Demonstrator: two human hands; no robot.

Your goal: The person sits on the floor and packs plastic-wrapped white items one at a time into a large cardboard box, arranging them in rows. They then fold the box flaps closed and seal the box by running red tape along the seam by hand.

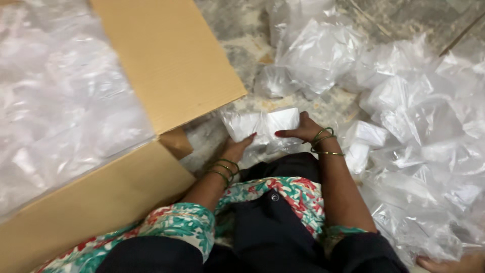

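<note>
Already in the box: the big cardboard box [166,60] on the person's left looks well filled with clear plastic-wrapped packets [60,101], heaped up near its rim.
Still on the floor: a large loose pile of bagged white items [414,111] spreads across the floor [237,30] to the right and ahead, so I judge a good share of the work is left.
In hand: one white packet in a clear bag [265,126], held low in front of the knees, just beside the box's open flap.
Left hand [237,147]: fingers curled against the packet's near left edge, closed on it.
Right hand [301,130]: fingers wrapped over the packet's right side, thumb pressing in.
Elsewhere: another person's hand [452,264] shows at the bottom right corner.
</note>
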